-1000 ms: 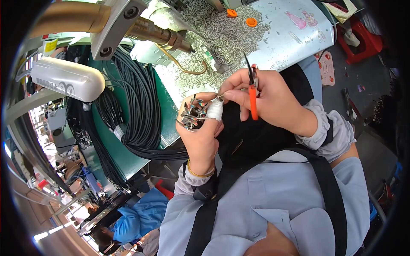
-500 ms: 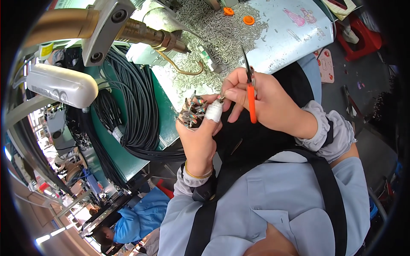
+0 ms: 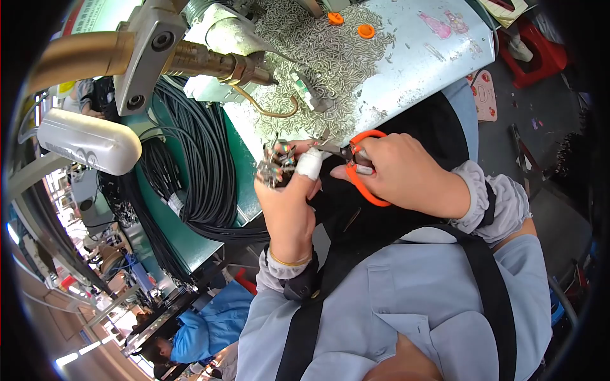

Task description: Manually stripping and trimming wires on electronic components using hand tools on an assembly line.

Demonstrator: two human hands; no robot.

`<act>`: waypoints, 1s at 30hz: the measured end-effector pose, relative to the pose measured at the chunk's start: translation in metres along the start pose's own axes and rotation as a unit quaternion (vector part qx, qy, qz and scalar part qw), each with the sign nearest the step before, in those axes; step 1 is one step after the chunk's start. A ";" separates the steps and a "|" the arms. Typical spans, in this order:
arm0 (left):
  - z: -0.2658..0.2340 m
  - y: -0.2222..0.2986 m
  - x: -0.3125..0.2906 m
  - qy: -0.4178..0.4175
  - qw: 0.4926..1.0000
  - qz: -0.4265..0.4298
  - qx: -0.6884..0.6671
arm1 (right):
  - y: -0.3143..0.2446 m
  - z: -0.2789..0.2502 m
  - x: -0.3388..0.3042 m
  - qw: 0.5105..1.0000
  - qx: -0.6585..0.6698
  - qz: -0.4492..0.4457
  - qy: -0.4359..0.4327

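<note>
While our left hand (image 3: 289, 206) grips a small bundle of wire ends (image 3: 274, 166) between closed fingers, one fingertip wrapped in white tape (image 3: 309, 164), the bundle sits just above those fingers. Our right hand (image 3: 397, 171) has its fingers curled tight through the orange handles of a pair of scissors (image 3: 356, 166), whose blades point toward the bundle, close beside it. Beyond our fingers lies the pale surface (image 3: 432, 60), strewn with small grey offcuts (image 3: 324, 57). Black cables (image 3: 197, 159) hang left of our left fingers.
</note>
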State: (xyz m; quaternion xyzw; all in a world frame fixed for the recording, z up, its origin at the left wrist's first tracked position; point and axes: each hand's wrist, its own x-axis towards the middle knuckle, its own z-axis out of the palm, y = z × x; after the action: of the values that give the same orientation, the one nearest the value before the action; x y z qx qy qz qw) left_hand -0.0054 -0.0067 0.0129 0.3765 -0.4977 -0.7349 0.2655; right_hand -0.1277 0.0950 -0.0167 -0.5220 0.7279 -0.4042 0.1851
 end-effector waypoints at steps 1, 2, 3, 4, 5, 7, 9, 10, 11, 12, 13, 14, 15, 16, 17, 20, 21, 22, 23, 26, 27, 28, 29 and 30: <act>-0.003 0.001 0.004 0.000 1.000 0.000 0.001 | 0.003 -0.001 0.000 0.999 0.031 0.023 -0.032; -0.007 0.002 0.010 -0.025 0.998 -0.036 -0.035 | 0.007 -0.002 0.000 0.995 0.062 0.046 -0.063; -0.010 0.002 0.017 -0.051 0.994 -0.072 -0.071 | 0.009 -0.003 0.001 0.989 0.092 0.070 -0.094; -0.012 0.003 0.023 -0.074 0.986 -0.108 -0.107 | 0.008 -0.006 0.004 0.989 0.093 0.070 -0.094; -0.011 0.003 0.031 -0.075 0.986 -0.109 -0.106 | 0.004 -0.012 0.009 0.969 0.200 0.124 -0.076; -0.008 0.006 0.046 -0.080 0.985 -0.099 -0.112 | -0.004 -0.020 0.020 0.887 0.404 0.221 -0.038; -0.006 0.010 0.055 -0.084 0.985 -0.094 -0.114 | -0.002 -0.014 0.036 0.902 0.386 0.192 -0.004; -0.005 0.012 0.058 -0.082 0.985 -0.099 -0.114 | 0.001 -0.012 0.047 0.916 0.366 0.162 0.031; -0.005 0.013 0.062 -0.079 0.985 -0.105 -0.114 | 0.003 -0.010 0.055 0.927 0.344 0.133 0.065; -0.006 0.014 0.065 -0.075 0.985 -0.110 -0.114 | 0.005 -0.009 0.063 0.927 0.345 0.133 0.065; -0.008 0.015 0.068 -0.074 0.985 -0.110 -0.113 | 0.006 -0.010 0.070 0.926 0.348 0.143 0.035; -0.011 0.015 0.071 -0.094 0.981 -0.120 -0.117 | 0.007 -0.010 0.075 0.923 0.351 0.154 0.006; -0.014 0.015 0.074 -0.112 0.978 -0.130 -0.121 | 0.007 -0.011 0.078 0.920 0.354 0.165 -0.024; -0.017 0.015 0.076 -0.131 0.974 -0.139 -0.125 | 0.008 -0.010 0.079 0.920 0.356 0.165 -0.025; -0.020 0.015 0.078 -0.129 0.974 -0.140 -0.125 | 0.008 -0.009 0.079 0.921 0.356 0.159 -0.020; -0.025 0.016 0.084 -0.159 0.961 -0.178 -0.137 | 0.009 -0.008 0.079 0.922 0.358 0.148 -0.011; -0.025 0.016 0.084 -0.158 0.961 -0.179 -0.137 | 0.009 -0.008 0.079 0.917 0.370 0.147 -0.014; -0.024 0.017 0.082 -0.151 0.966 -0.166 -0.126 | 0.009 -0.008 0.079 0.913 0.381 0.146 -0.016; -0.024 0.017 0.080 -0.144 0.971 -0.152 -0.115 | 0.010 -0.008 0.079 0.908 0.392 0.145 -0.019; -0.018 0.018 0.076 -0.127 0.980 -0.123 -0.094 | 0.010 -0.008 0.079 0.911 0.382 0.155 -0.027; -0.015 0.017 0.074 -0.118 0.984 -0.107 -0.084 | 0.010 -0.008 0.080 0.912 0.376 0.159 -0.030; -0.014 0.017 0.073 -0.109 0.987 -0.089 -0.074 | 0.010 -0.009 0.079 0.912 0.376 0.159 -0.030; -0.015 0.017 0.073 -0.108 0.987 -0.088 -0.074 | 0.009 -0.009 0.079 0.911 0.379 0.157 -0.028; -0.015 0.017 0.074 -0.105 0.988 -0.089 -0.075 | 0.008 -0.010 0.079 0.911 0.382 0.155 -0.026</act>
State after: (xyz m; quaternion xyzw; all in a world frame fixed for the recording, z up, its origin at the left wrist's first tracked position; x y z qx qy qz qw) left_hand -0.0351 -0.0772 0.0040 0.3189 -0.4310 -0.8263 0.1725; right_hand -0.1699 0.0280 -0.0054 -0.3023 0.5846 -0.6037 0.4499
